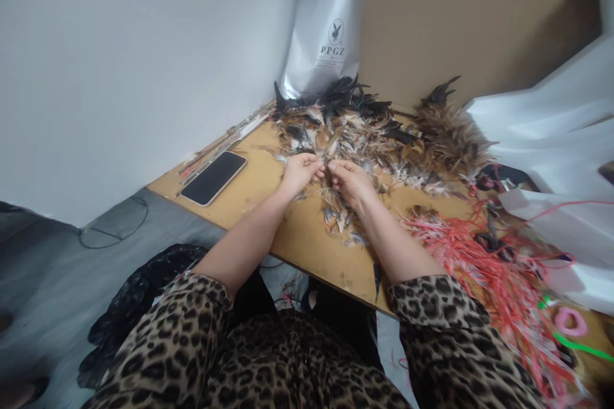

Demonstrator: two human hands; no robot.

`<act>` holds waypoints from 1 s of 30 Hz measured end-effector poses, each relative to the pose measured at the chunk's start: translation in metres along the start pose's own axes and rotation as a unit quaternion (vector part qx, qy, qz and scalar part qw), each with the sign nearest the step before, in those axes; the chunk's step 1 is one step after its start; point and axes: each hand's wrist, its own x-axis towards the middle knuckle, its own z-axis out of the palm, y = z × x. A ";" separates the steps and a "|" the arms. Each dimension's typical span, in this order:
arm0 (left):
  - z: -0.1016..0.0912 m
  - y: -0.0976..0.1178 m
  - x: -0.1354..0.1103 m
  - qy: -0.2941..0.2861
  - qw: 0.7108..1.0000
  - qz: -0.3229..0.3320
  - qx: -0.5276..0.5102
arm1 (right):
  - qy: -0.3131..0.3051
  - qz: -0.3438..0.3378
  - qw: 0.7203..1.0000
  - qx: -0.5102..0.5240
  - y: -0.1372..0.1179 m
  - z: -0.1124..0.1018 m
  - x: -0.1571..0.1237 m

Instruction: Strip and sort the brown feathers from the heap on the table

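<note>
A big heap of brown, black and white feathers (355, 124) covers the far part of a wooden table (307, 236). My left hand (300, 172) and my right hand (350, 180) meet at the heap's near edge, both with fingers curled and pinching a small bunch of feathers (329, 169) between them. A few loose feathers (338, 217) lie on the table just below my hands. My forearms reach out from leopard-print sleeves.
A black phone (213, 177) lies at the table's left edge beside some thin sticks (225, 140). Red-pink strings (484, 255) pile up at the right, with green cord (575, 345). A white bag (326, 35) leans in the corner; white sheets (551, 134) lie at the right.
</note>
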 end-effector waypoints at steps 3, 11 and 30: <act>0.004 0.001 -0.003 -0.007 1.000 0.017 0.021 | 0.005 0.002 1.000 0.015 0.001 0.002 0.000; 0.003 0.001 -0.005 -0.054 0.998 -0.031 -0.022 | 0.004 0.000 1.000 0.030 -0.001 -0.002 0.002; -0.010 0.002 -0.003 -0.145 0.971 -0.139 -0.129 | -0.034 -0.014 0.998 0.056 -0.006 -0.001 -0.001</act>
